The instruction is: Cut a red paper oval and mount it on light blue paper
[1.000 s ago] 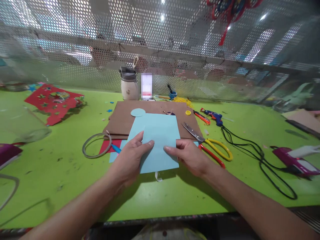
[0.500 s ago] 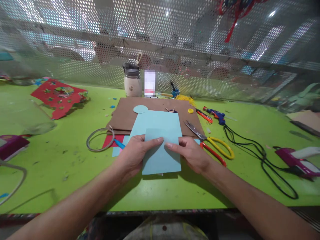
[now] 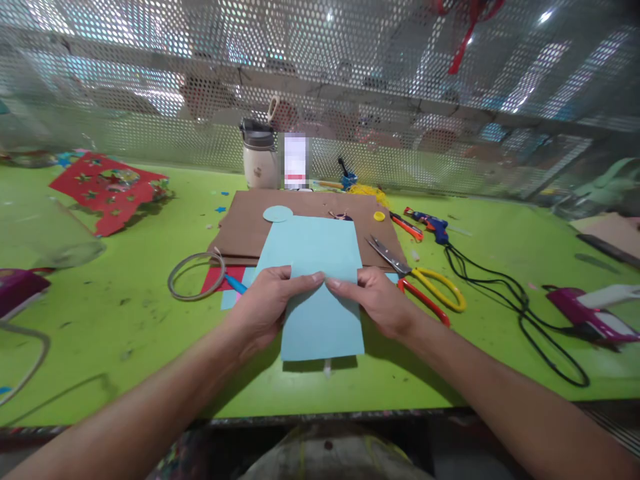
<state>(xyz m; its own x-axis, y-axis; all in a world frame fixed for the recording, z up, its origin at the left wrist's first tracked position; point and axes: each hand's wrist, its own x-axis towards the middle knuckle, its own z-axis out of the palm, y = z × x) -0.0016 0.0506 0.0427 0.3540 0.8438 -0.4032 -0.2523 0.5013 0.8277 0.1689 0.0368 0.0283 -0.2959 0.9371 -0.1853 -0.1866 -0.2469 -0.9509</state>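
Observation:
A light blue sheet of paper lies on the green table, its far half over a brown cardboard sheet. My left hand and my right hand press on it side by side, fingertips nearly touching at the middle. Both hands pinch the paper's folded part, thumbs under and fingers on top. A small blue paper circle lies on the cardboard just beyond.
Yellow and red scissors lie right of my right hand. A blue glue gun with a black cord, an orange knife, a tape ring, a white jar, red cut paper and a purple punch lie around. A perforated metal screen stands behind.
The near part of the blue sheet was folded up over itself. My fingertips moved inward from the sheet's sides and now meet at the middle of the fold.

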